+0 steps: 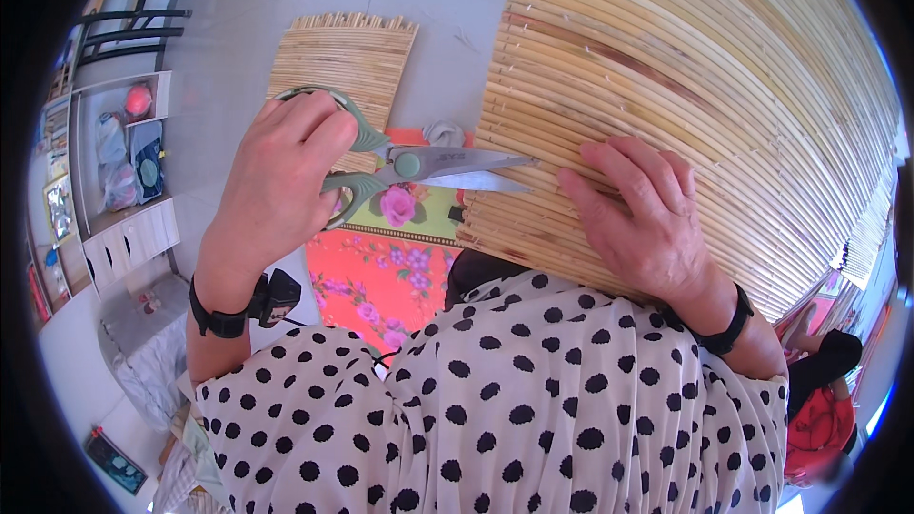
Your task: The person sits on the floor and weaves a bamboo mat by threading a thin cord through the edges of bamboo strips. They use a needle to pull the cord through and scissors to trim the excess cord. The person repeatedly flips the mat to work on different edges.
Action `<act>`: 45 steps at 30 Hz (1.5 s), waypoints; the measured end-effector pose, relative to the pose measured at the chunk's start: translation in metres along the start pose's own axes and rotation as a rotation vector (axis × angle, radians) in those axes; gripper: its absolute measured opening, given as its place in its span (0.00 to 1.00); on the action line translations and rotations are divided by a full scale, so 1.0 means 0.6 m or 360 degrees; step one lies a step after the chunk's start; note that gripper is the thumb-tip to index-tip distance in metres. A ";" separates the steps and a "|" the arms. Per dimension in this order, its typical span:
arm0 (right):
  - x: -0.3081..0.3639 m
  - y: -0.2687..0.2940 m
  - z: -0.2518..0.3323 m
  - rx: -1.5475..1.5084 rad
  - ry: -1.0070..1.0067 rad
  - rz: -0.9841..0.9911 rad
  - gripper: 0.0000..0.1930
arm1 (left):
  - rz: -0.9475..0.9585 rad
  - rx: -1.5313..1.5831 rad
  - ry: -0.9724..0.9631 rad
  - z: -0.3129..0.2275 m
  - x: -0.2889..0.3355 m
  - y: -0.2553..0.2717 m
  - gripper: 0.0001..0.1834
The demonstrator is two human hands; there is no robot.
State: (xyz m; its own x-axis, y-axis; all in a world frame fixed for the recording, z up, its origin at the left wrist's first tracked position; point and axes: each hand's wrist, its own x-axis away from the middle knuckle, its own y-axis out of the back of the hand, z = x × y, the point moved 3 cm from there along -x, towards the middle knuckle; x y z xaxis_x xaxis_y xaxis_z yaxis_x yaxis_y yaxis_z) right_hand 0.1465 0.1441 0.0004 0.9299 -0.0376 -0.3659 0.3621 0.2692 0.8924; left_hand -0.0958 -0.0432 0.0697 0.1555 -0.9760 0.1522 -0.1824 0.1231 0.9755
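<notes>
Large mat [685, 67]: slats tied side by side, lower left corner over the lap, left edge under the blades. Small mat [343, 62] lies on the floor, well apart, beyond the left hand.

Scissors [407, 165]: in the left hand, blades slightly parted, tips over the mat's left edge. Contact with the slats: cannot tell.

Left hand [281, 167]: fingers curled round the handles; thumb mostly hidden. Right hand [643, 214]: laid on the mat, fingers near together and slightly bent, thumb apart, pinching nothing visible.

Stubs [528, 9]: pale, along the ties. Judgement: if these are to be snipped, press the slats flat near the cut, keep fingertips off the blade line, use the tips only, spare the ties.
</notes>
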 end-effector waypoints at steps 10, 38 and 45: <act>0.002 -0.002 -0.002 -0.0004 0.0004 0.0012 0.19 | 0.0004 0.0011 -0.0039 0.004 -0.004 0.005 0.23; 0.001 -0.002 -0.003 -0.0024 0.0013 -0.0008 0.19 | -0.0088 0.0280 -0.0040 0.048 -0.003 -0.054 0.26; 0.000 -0.001 0.000 -0.0005 -0.0004 -0.0022 0.19 | -0.0139 0.0122 -0.0132 0.023 -0.008 -0.019 0.23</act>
State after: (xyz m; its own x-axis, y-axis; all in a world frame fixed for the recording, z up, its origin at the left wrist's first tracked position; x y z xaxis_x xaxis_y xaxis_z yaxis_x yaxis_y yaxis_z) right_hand 0.1461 0.1438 0.0001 0.9250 -0.0438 -0.3775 0.3747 0.2716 0.8865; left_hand -0.1080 -0.0427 0.0555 0.0941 -0.9943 0.0508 -0.2456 0.0263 0.9690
